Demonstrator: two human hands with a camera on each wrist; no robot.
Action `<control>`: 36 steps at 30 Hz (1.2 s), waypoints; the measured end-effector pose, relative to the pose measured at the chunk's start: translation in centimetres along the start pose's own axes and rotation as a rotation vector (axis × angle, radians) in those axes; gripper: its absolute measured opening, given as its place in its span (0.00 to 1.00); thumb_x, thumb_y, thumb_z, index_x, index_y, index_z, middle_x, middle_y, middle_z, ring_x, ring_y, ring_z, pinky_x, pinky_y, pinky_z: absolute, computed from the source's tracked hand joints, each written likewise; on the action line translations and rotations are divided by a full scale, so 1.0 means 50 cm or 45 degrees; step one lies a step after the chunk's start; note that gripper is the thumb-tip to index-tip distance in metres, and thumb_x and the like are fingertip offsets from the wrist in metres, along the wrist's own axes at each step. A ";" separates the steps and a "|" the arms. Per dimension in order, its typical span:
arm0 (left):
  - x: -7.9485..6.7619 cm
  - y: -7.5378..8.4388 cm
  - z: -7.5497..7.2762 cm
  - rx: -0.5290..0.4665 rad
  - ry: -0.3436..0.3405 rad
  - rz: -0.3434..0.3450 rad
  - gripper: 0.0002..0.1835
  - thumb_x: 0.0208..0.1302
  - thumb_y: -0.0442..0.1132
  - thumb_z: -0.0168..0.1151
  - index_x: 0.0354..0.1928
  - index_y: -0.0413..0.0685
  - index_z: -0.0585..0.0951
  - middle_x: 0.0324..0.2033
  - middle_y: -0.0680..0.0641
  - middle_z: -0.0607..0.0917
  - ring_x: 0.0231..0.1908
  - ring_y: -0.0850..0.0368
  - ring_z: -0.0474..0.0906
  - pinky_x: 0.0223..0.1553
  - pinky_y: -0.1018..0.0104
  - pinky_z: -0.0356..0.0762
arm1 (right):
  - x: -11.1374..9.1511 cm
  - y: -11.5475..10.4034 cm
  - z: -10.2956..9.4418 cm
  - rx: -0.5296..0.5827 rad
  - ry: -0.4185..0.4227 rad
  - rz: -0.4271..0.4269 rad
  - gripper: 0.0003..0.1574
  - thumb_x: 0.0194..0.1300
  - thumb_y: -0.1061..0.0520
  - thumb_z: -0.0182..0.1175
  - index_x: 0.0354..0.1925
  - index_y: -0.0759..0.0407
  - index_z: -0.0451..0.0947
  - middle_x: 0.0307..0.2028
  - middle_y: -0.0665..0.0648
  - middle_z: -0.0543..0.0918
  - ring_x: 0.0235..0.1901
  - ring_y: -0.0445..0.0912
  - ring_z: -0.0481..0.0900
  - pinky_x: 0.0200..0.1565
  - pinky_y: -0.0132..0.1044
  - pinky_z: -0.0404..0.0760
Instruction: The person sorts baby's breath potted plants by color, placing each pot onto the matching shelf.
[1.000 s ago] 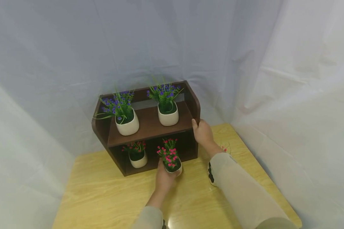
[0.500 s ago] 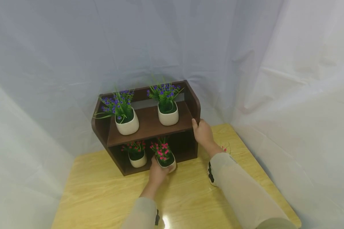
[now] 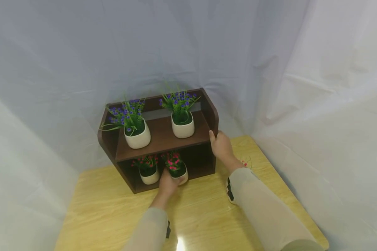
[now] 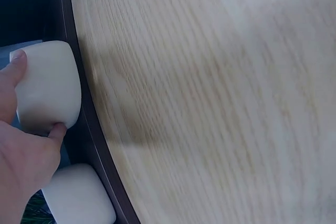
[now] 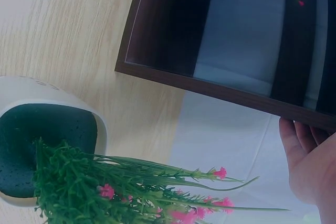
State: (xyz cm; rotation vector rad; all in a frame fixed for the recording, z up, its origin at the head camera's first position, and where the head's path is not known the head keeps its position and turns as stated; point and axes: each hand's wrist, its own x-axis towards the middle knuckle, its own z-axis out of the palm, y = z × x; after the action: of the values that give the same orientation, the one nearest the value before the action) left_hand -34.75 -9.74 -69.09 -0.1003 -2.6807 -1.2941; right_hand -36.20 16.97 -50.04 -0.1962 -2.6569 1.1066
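Observation:
My left hand (image 3: 168,183) grips a white flowerpot (image 4: 51,80) with pink flowers (image 3: 173,162), thumb on one side and fingers on the other. The pot stands at the front of the lower compartment of a dark brown two-tier shelf (image 3: 163,134). Just left of it, in the same compartment, is another pink-flowered pot (image 3: 150,178). My right hand (image 3: 221,144) holds the shelf's right side panel at its front edge, thumb inside and fingers outside; in the right wrist view its fingers (image 5: 290,137) lie against the outer face.
Two white pots with purple flowers, one left (image 3: 138,137) and one right (image 3: 183,128), stand on the upper tier. A further pink-flowered pot (image 5: 52,90) stands on the wooden table (image 3: 201,209) right of the shelf, mostly behind my right forearm. Pale curtains (image 3: 163,45) surround the table.
My left hand has carried the pink-flowered pot leftward and back, from in front of the shelf into its lower compartment. The right hand keeps its hold on the side panel.

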 end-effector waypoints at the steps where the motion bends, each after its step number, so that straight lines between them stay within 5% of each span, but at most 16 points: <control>1: -0.002 0.010 -0.007 -0.008 0.005 -0.011 0.50 0.56 0.51 0.84 0.71 0.28 0.69 0.64 0.22 0.80 0.66 0.22 0.77 0.70 0.30 0.77 | 0.000 0.000 0.001 0.000 0.000 0.000 0.36 0.87 0.37 0.45 0.46 0.68 0.80 0.45 0.71 0.89 0.50 0.68 0.88 0.53 0.63 0.85; 8: -0.009 0.080 -0.062 0.082 -0.083 -0.084 0.50 0.61 0.50 0.81 0.72 0.23 0.68 0.64 0.18 0.78 0.67 0.20 0.75 0.71 0.31 0.76 | 0.001 0.000 0.004 -0.007 0.007 -0.004 0.36 0.87 0.38 0.45 0.46 0.68 0.80 0.44 0.71 0.89 0.49 0.67 0.88 0.52 0.63 0.84; 21: 0.027 0.098 -0.091 0.220 -0.303 -0.154 0.45 0.72 0.51 0.73 0.73 0.21 0.66 0.63 0.20 0.81 0.66 0.24 0.79 0.70 0.36 0.79 | 0.001 -0.005 0.002 -0.020 0.026 -0.014 0.35 0.87 0.38 0.46 0.47 0.68 0.81 0.45 0.72 0.90 0.51 0.69 0.89 0.53 0.64 0.84; 28: 0.035 0.108 -0.092 0.241 -0.347 -0.168 0.47 0.74 0.53 0.71 0.74 0.19 0.64 0.62 0.20 0.82 0.63 0.27 0.82 0.67 0.38 0.82 | 0.000 -0.003 -0.002 -0.010 0.030 -0.005 0.35 0.87 0.38 0.46 0.48 0.69 0.80 0.45 0.72 0.89 0.50 0.68 0.89 0.53 0.64 0.85; 36: 0.041 0.116 -0.099 0.200 -0.343 -0.171 0.51 0.73 0.49 0.72 0.78 0.19 0.56 0.70 0.17 0.73 0.71 0.24 0.74 0.75 0.38 0.75 | -0.004 -0.005 -0.002 -0.018 0.007 0.007 0.35 0.88 0.38 0.45 0.50 0.68 0.80 0.45 0.71 0.89 0.50 0.67 0.89 0.52 0.63 0.85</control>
State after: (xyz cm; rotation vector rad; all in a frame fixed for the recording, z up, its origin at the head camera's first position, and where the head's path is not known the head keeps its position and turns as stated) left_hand -35.42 -10.01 -61.22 -0.0809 -3.0558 -1.1735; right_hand -35.99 16.83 -49.84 -0.2089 -2.6617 1.0882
